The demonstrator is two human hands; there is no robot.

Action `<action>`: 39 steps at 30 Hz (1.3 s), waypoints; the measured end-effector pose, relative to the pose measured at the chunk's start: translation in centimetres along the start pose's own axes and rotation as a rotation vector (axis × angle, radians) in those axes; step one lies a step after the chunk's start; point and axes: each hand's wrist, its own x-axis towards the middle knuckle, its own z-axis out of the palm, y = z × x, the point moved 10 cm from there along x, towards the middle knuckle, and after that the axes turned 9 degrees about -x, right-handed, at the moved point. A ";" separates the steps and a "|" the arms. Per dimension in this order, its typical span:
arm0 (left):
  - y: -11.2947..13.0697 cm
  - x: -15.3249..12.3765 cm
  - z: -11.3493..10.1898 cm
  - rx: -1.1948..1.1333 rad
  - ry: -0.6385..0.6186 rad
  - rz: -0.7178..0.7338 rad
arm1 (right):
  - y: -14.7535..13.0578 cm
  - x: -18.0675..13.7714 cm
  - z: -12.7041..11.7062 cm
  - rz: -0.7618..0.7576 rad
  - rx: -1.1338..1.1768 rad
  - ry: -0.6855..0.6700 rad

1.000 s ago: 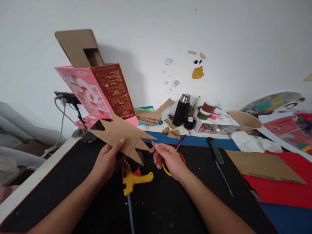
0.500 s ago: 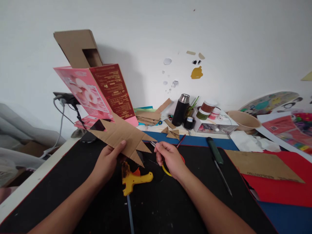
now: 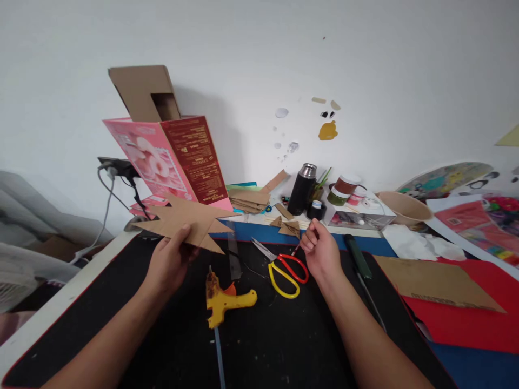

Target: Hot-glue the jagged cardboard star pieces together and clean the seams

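Note:
My left hand [image 3: 170, 262] grips a flat piece of brown cardboard [image 3: 198, 219] with pointed, spiky ends, thumb on top and fingers beneath. It is raised above the black mat. My right hand [image 3: 322, 248] has its fingers curled in, close to a thin dark-red stick [image 3: 297, 248]; whether they hold it is hidden. Left of that hand, scissors [image 3: 279, 267] with one red and one yellow handle lie on the mat, blades slightly apart. A yellow glue gun [image 3: 227, 302] with a glue stick [image 3: 219, 356] behind it lies between my forearms. A clear ruler [image 3: 234, 254] is partly under the cardboard.
A pink and red box [image 3: 194, 162] stands at the back left. Cardboard scraps [image 3: 249, 200], a black flask [image 3: 302, 192] and paint jars [image 3: 344, 186] line the wall. A green-handled tool [image 3: 359, 256] lies to the right, beside a cardboard sheet [image 3: 438, 281] on red paper [image 3: 478, 324].
My right hand has let go of the scissors, now lying on the mat, and moved right and up. My left hand has drawn the cardboard left, uncovering the ruler.

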 end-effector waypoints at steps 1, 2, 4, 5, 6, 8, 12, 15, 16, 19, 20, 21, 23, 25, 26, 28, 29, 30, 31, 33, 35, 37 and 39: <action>-0.1 0.0 0.1 -0.004 -0.003 -0.012 | 0.2 -0.3 0.5 -0.004 -0.018 -0.018; -0.2 -0.1 0.1 -0.009 -0.006 -0.023 | 0.6 -0.9 1.2 -0.007 -0.057 -0.047; -0.4 -0.3 0.3 -0.022 -0.010 -0.040 | 1.6 -2.4 3.1 -0.021 -0.190 -0.149; -0.5 -0.4 0.4 -0.030 -0.009 -0.046 | 2.1 -3.3 4.2 -0.031 -0.283 -0.220; -0.5 -0.4 0.4 -0.037 -0.008 -0.051 | 2.6 -4.2 5.3 -0.047 -0.399 -0.300; -0.7 -0.6 0.4 -0.043 0.001 -0.066 | 3.3 -6.0 7.0 -0.118 -0.639 -0.438; -1.0 -0.8 0.5 -0.041 0.002 -0.086 | 3.7 -7.4 8.1 -0.216 -0.871 -0.551; -1.3 -0.9 0.6 -0.034 -0.011 -0.090 | 4.6 -7.2 8.2 -0.154 -0.844 -0.599; -1.4 -0.9 0.6 -0.026 -0.018 -0.091 | 4.8 -7.2 8.3 -0.128 -0.811 -0.611; -1.6 -0.8 0.7 0.005 -0.036 -0.080 | 5.3 -7.4 8.6 -0.072 -0.718 -0.646; -1.6 -0.8 0.8 0.016 -0.040 -0.072 | 5.5 -7.6 8.8 -0.057 -0.701 -0.666; -1.5 -0.8 0.8 0.027 -0.044 -0.065 | 5.6 -8.0 9.1 -0.038 -0.693 -0.694; -1.5 -1.0 1.0 0.049 -0.050 -0.056 | 5.7 -8.7 9.6 0.001 -0.688 -0.754; -1.6 -1.2 1.2 0.075 -0.063 -0.057 | 5.7 -9.2 9.9 0.036 -0.676 -0.795; -1.7 -1.4 1.4 0.086 -0.070 -0.059 | 5.7 -9.4 10.0 0.052 -0.662 -0.805; -1.9 -1.7 1.6 0.099 -0.085 -0.065 | 5.7 -9.6 10.1 0.080 -0.625 -0.810; -2.1 -1.9 1.7 0.107 -0.095 -0.067 | 5.8 -9.6 10.1 0.094 -0.606 -0.810; -2.2 -2.0 1.7 0.116 -0.107 -0.066 | 5.8 -9.7 10.2 0.106 -0.589 -0.810; -2.3 -2.1 1.8 0.128 -0.124 -0.064 | 6.0 -9.8 10.2 0.117 -0.577 -0.811; -2.6 -2.3 2.1 0.159 -0.162 -0.060 | 6.3 -9.9 10.2 0.135 -0.566 -0.816; -2.9 -2.4 2.2 0.189 -0.187 -0.074 | 6.5 -10.1 10.2 0.155 -0.573 -0.821; -3.3 -2.4 2.2 0.208 -0.184 -0.096 | 6.7 -10.2 10.1 0.173 -0.584 -0.819; -3.4 -2.4 2.1 0.216 -0.175 -0.105 | 6.8 -10.2 10.0 0.181 -0.590 -0.811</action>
